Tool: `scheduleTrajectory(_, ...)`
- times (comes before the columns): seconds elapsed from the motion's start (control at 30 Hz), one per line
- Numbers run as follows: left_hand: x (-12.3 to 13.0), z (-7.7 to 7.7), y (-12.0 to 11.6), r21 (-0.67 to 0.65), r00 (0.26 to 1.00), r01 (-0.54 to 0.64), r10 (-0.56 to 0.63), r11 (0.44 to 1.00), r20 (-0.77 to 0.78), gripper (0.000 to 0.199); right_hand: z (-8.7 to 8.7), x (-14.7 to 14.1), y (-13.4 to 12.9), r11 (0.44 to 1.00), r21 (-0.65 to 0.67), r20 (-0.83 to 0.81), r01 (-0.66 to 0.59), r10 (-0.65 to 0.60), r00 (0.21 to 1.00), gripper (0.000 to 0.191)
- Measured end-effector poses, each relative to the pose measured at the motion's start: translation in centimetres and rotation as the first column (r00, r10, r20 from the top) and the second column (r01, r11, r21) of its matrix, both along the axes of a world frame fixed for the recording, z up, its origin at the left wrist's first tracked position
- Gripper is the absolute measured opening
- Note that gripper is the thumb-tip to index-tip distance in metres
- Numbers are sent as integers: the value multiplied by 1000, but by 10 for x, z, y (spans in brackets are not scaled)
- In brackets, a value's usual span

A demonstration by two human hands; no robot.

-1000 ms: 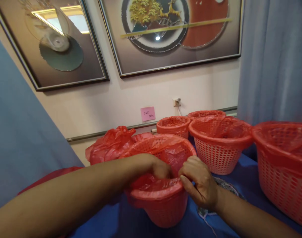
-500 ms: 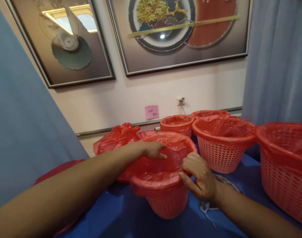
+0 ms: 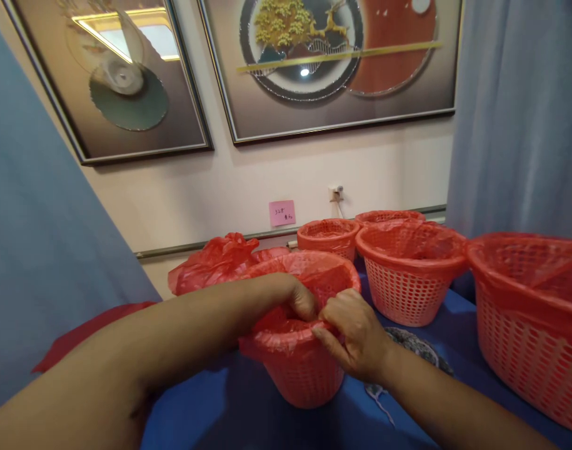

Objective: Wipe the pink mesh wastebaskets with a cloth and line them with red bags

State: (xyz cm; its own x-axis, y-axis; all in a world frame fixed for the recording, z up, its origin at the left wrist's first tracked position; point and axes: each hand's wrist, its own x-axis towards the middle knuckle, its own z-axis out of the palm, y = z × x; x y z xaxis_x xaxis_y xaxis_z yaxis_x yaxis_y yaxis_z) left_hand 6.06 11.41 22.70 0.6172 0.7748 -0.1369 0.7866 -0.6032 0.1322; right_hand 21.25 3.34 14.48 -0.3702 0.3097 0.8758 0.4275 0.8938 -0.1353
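A red perforated plastic basket (image 3: 304, 378) stands upright in front of me, lined with a thin red plastic bag (image 3: 286, 265) folded over its rim. My left hand (image 3: 304, 303) reaches down inside the basket, bent at the wrist; its fingers are hidden behind the near rim and my other hand. My right hand (image 3: 354, 334) is closed over the near right rim, thumb outside and fingers inside, pinching the rim and the bag's edge. Under my right forearm lies a grey knitted-looking piece (image 3: 414, 344) with a loose pale cord.
More lined red baskets stand behind and to the right: a small one (image 3: 327, 236), a medium one (image 3: 410, 281) and a large one (image 3: 529, 325). Crumpled red bags (image 3: 215, 259) lie at back left. A blue cloth (image 3: 196, 406) covers the table; curtains hang both sides.
My left hand has gone from hovering over the basket's opening to down inside it. My right hand stays on the rim. The view has shifted slightly.
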Motion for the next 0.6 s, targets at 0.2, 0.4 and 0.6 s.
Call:
scheduleTrajectory(0.2, -41, 45, -71, 150, 990, 5, -26, 989, 139, 29, -5, 2, -3, 1000, 16, -26, -6, 6, 1000, 29)
scheduleTrajectory(0.4, -106, -14, -155, 687, 944, -58, -184, 724, 274, 36, -16, 4, -3, 996, 55, -52, -67, 70, 996, 20)
scheduleTrajectory(0.6, -119, -74, -162, 821, 902, -145, -268, 552, 340, 49, -33, 1, -9, 992, 129, -111, 5, 9, 994, 26)
